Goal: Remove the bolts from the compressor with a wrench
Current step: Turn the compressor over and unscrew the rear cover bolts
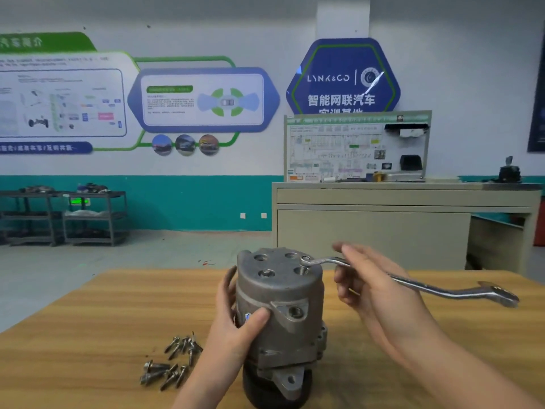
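Bolt removal looks well along: the ring end of the wrench [410, 280] is sitting on the far-right hole of the compressor [280, 314] top face, so the person seems to be working one of the last bolts. The other four holes on that end plate look empty. Whether there's a bolt head under the ring can't be made out, since the wrench covers it.

The compressor stands upright on the wooden counter [88, 320], near the middle, pulley end down. The left hand [233, 326] is wrapped around its left side, thumb pressed on the near face and fingers curled behind, clearly bracing it. The right hand [371, 287] has the wrench shank pinched lightly between thumb and fingers [348, 250] close to the ring end, with the long handle sticking out to the right over the counter. That's more of a spinning grip than a breaking-loose grip, so the bolt is probably already loose.

Next move, as a guess: keep swinging the handle in short arcs while the left hand stops the body from rotating, then lift the bolt out and add it to the pile of bolts [171, 361] lying just left of the compressor.

Materials-wise, the compressor is dull grey cast aluminium, rough and a bit grimy, a rounded cylinder with mounting ears. The wrench is shiny chromed steel, an offset double ring with bent ends. The loose bolts are flanged, dark at the threads. The counter is smooth yellowish woodgrain laminate, so the housing could slide if the bracing slacks off.
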